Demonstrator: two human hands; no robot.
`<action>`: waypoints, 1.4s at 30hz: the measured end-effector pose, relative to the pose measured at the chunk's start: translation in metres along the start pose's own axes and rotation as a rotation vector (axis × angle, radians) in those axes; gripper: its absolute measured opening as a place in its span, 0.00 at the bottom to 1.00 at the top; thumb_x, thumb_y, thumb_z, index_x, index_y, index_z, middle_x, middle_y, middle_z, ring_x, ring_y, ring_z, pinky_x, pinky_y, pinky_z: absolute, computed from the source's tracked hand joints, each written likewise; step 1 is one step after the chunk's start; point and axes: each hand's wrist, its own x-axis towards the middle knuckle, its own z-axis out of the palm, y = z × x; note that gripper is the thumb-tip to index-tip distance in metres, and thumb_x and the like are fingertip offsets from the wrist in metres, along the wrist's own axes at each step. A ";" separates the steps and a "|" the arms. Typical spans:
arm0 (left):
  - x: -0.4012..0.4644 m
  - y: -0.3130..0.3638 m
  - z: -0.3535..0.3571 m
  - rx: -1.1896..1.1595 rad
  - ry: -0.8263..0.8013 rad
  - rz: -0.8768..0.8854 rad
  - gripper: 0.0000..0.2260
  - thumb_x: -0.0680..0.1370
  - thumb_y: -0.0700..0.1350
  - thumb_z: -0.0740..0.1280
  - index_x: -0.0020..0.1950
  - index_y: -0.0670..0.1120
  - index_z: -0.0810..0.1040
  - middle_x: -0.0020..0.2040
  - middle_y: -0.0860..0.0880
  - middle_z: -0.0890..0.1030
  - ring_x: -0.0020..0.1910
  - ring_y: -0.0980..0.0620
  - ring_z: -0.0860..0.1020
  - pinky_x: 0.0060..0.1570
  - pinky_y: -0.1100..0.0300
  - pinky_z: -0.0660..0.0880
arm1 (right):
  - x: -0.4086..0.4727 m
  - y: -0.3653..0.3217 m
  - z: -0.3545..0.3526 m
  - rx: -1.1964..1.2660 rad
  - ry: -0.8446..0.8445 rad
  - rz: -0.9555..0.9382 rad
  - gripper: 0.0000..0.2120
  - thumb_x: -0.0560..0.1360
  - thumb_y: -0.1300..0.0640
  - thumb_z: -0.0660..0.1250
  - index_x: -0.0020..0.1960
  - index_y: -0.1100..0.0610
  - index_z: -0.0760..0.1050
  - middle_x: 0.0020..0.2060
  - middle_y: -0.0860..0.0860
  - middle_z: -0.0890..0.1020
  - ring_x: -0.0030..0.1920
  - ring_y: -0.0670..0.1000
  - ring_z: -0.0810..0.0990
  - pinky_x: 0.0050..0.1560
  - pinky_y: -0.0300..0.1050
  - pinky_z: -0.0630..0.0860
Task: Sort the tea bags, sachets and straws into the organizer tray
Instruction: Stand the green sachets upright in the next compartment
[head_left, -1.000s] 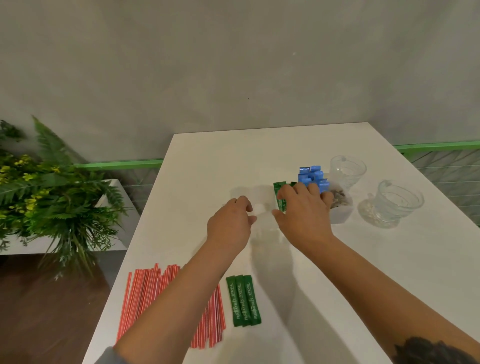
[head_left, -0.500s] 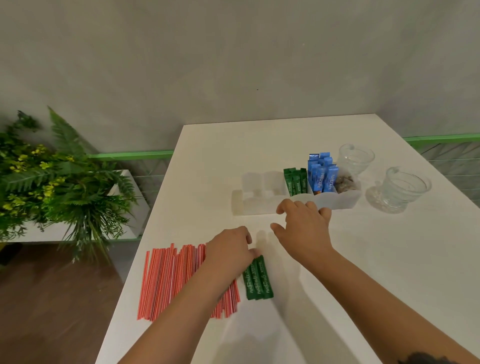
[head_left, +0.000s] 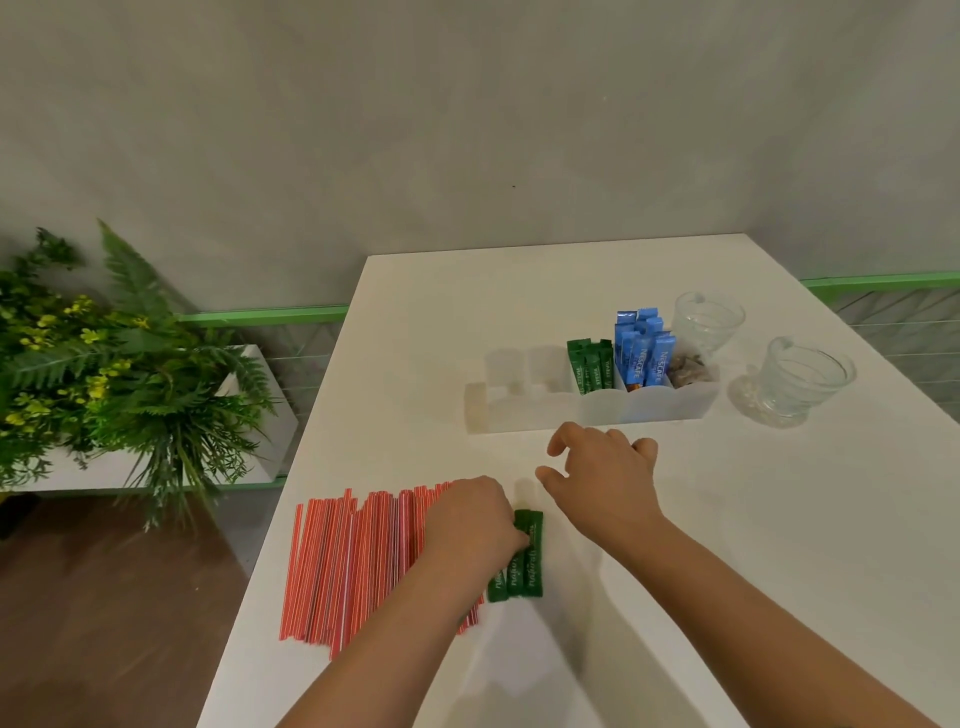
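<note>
Red straws (head_left: 363, 561) lie untouched in a row at the table's (head_left: 467, 291) left edge. The left hand (head_left: 475, 525) has been brought back from the tray and is now curled onto the three loose green sachets (head_left: 524, 561) beside the straws (a closed pinch cannot be confirmed). The right hand (head_left: 605, 480) has been withdrawn too; it hovers empty, fingers loosely spread, between sachets and organizer tray (head_left: 519, 410). Green and blue sachets and tea bags are already stood in the tray's right compartments, the left ones unfilled; the last green batch is judged next.
</note>
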 end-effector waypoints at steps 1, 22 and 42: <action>0.000 0.000 0.000 -0.013 0.006 -0.002 0.12 0.70 0.51 0.70 0.49 0.47 0.79 0.46 0.51 0.82 0.45 0.51 0.80 0.39 0.59 0.75 | -0.001 0.001 0.000 -0.002 -0.014 0.008 0.11 0.75 0.45 0.61 0.55 0.46 0.72 0.45 0.45 0.80 0.53 0.50 0.75 0.50 0.48 0.57; 0.006 -0.008 -0.035 -0.368 0.172 -0.012 0.08 0.69 0.47 0.67 0.47 0.51 0.79 0.39 0.52 0.81 0.43 0.51 0.79 0.44 0.58 0.76 | -0.016 -0.012 0.033 -0.125 -0.324 0.038 0.09 0.74 0.53 0.64 0.52 0.54 0.68 0.47 0.49 0.80 0.49 0.53 0.79 0.45 0.46 0.61; 0.056 0.035 -0.076 -0.369 0.303 0.204 0.06 0.76 0.51 0.66 0.50 0.52 0.74 0.35 0.58 0.74 0.39 0.52 0.76 0.38 0.58 0.72 | 0.050 0.026 -0.062 0.151 -0.371 0.180 0.09 0.69 0.49 0.73 0.37 0.47 0.72 0.42 0.45 0.82 0.47 0.49 0.79 0.56 0.50 0.72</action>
